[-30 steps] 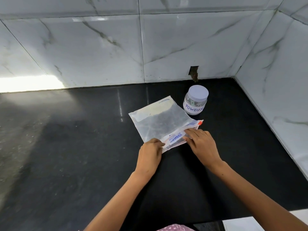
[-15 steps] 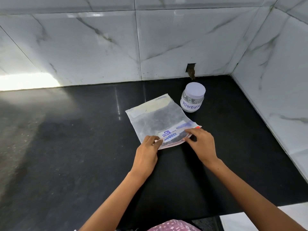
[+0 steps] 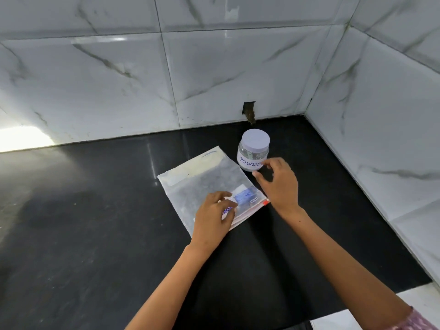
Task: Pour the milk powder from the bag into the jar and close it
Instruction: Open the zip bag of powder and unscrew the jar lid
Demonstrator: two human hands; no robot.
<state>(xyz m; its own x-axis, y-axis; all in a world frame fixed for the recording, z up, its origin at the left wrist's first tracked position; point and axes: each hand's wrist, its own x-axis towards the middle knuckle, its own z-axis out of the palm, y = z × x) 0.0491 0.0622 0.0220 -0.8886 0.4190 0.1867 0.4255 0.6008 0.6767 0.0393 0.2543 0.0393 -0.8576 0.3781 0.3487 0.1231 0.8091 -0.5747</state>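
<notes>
On jar (image 3: 252, 152): "POWDE"; bag (image 3: 202, 179) print unreadable.

a big black counter (image 3: 95, 234) fills most of the view. it is shiny, with a gray dusty patch on the left. white tile walls (image 3: 119, 79) with gray marble lines stand behind it and on the right. a small dark hole (image 3: 248, 110) sits low in the back wall. bright light (image 3: 21, 139) hits the far left.
</notes>
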